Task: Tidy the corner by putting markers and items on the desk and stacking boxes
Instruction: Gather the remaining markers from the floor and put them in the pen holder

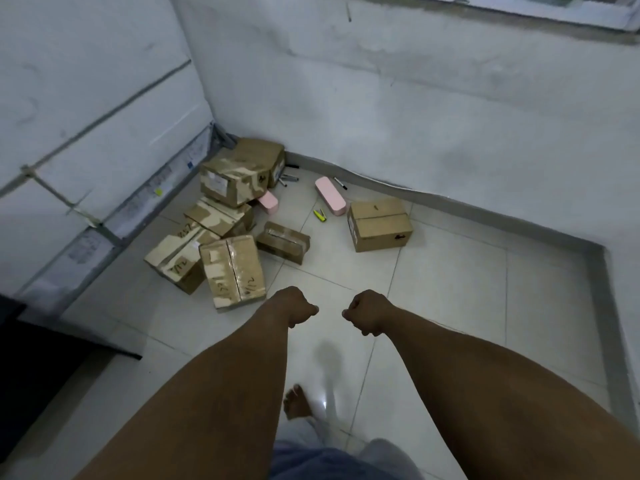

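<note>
Several cardboard boxes lie jumbled in the floor corner: a large one [239, 171] on top, a taped one [232, 270] nearest me, a small one [283, 241], and one apart [379, 225] to the right. A pink case [330, 195] lies on the tiles, with a second pink case [268, 201] partly under the big box. Dark markers [289, 178] lie by the wall, another marker [340, 183] sits behind the pink case, and a yellow-green item [320, 215] is nearby. My left hand [298, 306] and right hand [367, 311] are held out with curled fingers, holding nothing, short of the boxes.
White walls meet at the corner behind the boxes. A dark desk edge [52, 341] shows at the lower left. The floor is pale tile [450, 289]. My bare foot [298, 401] stands below my arms.
</note>
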